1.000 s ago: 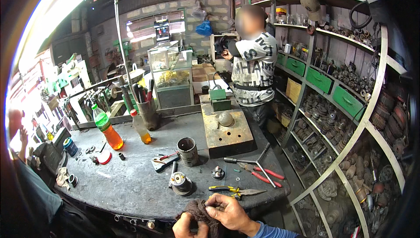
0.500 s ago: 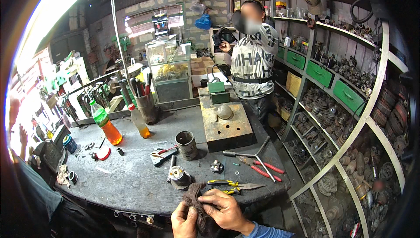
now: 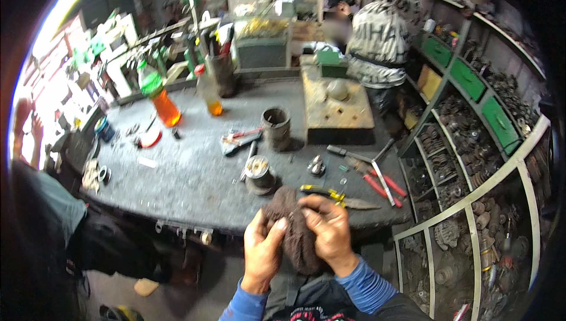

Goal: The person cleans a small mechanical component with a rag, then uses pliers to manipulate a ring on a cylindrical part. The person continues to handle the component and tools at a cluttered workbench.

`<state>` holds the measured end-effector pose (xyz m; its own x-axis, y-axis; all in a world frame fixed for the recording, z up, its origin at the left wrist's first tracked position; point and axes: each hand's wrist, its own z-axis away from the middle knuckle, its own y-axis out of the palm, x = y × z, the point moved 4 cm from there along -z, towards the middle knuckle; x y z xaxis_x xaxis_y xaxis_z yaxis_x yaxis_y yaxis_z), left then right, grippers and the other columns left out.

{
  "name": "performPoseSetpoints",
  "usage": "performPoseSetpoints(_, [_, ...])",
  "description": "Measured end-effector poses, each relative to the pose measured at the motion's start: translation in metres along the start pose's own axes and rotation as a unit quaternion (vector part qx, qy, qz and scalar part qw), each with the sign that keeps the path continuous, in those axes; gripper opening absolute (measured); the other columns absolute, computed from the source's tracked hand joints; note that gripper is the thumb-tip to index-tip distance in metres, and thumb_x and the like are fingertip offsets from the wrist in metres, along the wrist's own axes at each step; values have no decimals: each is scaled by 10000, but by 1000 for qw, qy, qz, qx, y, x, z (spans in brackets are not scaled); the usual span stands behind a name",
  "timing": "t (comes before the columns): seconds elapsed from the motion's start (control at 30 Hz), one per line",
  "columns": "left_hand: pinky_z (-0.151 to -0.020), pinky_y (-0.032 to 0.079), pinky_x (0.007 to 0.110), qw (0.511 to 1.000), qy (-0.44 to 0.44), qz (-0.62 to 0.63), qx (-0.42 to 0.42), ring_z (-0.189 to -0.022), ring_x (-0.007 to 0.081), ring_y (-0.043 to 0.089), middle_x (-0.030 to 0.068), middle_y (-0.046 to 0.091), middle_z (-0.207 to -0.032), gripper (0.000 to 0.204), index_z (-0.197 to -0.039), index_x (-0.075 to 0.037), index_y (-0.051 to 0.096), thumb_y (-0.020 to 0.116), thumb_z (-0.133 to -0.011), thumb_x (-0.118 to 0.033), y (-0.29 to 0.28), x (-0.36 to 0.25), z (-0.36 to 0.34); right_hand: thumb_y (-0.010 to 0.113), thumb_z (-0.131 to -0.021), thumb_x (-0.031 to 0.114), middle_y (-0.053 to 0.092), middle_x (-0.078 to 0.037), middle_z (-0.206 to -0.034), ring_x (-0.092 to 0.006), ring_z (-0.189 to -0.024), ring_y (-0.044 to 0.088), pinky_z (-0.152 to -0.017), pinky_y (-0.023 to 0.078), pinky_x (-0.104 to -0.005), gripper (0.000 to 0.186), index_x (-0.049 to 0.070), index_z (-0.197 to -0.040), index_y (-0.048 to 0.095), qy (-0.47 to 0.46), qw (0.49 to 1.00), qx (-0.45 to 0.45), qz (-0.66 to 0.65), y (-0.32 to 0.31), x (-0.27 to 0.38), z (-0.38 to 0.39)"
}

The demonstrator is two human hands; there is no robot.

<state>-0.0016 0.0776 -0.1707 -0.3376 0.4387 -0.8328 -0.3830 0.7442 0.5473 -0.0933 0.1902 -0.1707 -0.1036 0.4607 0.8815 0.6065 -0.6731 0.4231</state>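
Observation:
A dark brown rag (image 3: 299, 244) is bunched between my two hands, just in front of the bench's near edge. My left hand (image 3: 263, 251) pinches its left side with the thumb on top. Fingers of my right hand (image 3: 331, 232) grip the upper right side. Beyond the rag stands a round metal motor part (image 3: 257, 170) with a light-coloured top. Pliers with yellow and black handles (image 3: 323, 191) lie just past my right hand. A small round metal piece (image 3: 316, 166) sits behind them.
Red-handled pliers (image 3: 375, 185) and a T-handled wrench (image 3: 383, 180) lie at the bench's right. A metal cylinder (image 3: 276, 129) stands mid-bench. Bottles of orange liquid (image 3: 167, 110) are farther back. One person (image 3: 377, 41) stands beyond the bench; another's dark clothing (image 3: 50, 203) shows at left. Shelves (image 3: 471, 209) line the right.
My view has tilted down, so the bench sits higher and my forearms show. The rag is spread wider between my hands, still gripped by both.

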Motion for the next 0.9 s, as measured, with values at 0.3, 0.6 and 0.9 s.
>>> performPoseSetpoints(0.3, [-961,533,289,992,68,-108,-19,-1071,113,650,75,714,-1183,297,-1283,31,627,721,-1011,-43,6,-8,10,735,-951,-15,689,-79,-1139,-117,-1006,670,-851,572,-258,285,-59,-1229,688,-47,984,42,164,-3,17,3])
performPoseSetpoints(0.6, [-983,551,310,999,18,24,-22,-1083,152,688,119,734,-1199,324,-1308,58,645,714,-1009,-46,2,-5,9,589,-1076,145,757,-125,-1133,-210,-1017,746,-945,602,-349,242,-47,-1193,677,42,980,9,-194,-1,-3,1])
performPoseSetpoints(0.9, [-816,558,325,919,200,-337,-35,-893,183,695,144,724,-980,153,-1098,31,659,705,-952,29,2,-10,22,669,-1035,86,647,-15,-895,-70,-833,598,-704,503,-267,139,-20,-1124,655,-56,959,36,274,-2,7,13])
